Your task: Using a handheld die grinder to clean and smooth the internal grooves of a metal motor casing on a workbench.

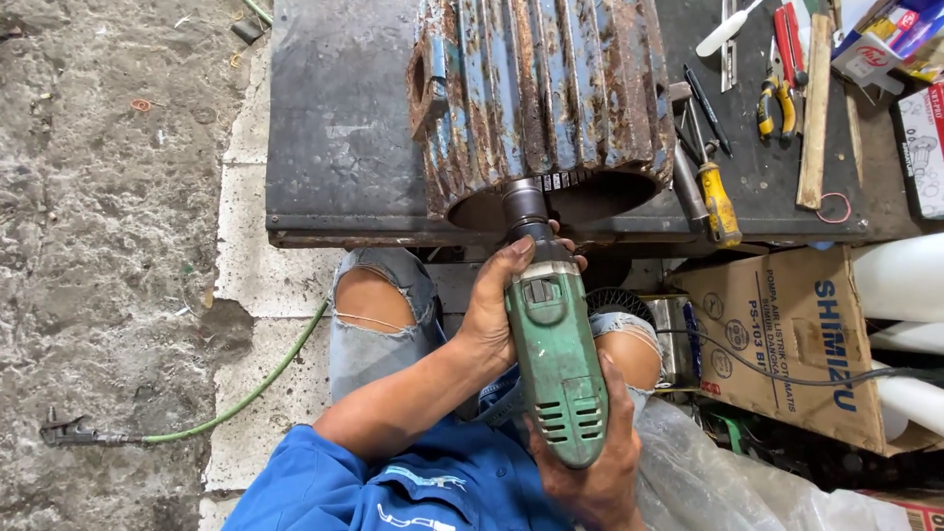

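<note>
At the centre of the frame a green electric drill [557,369] points up toward the top of the picture, its dark chuck [525,205] pushed into the open end of a rusty, blue-painted finned motor housing [541,93] that lies on a dark metal workbench [339,128]. The left hand [500,307] is wrapped closed around the front of the drill body, just behind the chuck. The right hand [590,462] is closed around the rear of the tool, low in the frame, cupping the vented end. What sits in the chuck is hidden inside the housing's shadowed mouth.

To work well here, the person would likely do best to keep the drill in line with the housing's bore, let the front hand steady and steer while the rear hand pushes, and press evenly so the tool does not kick sideways against the rusty rim.

To the right of the housing a yellow-handled screwdriver [719,202] lies on the bench, with yellow-gripped pliers [777,106] and a wooden handle [815,108] further up. A brown cardboard box [806,344] stands at the right, and a green cable [261,383] with a plug crosses the concrete floor [98,246] at lower left.
</note>
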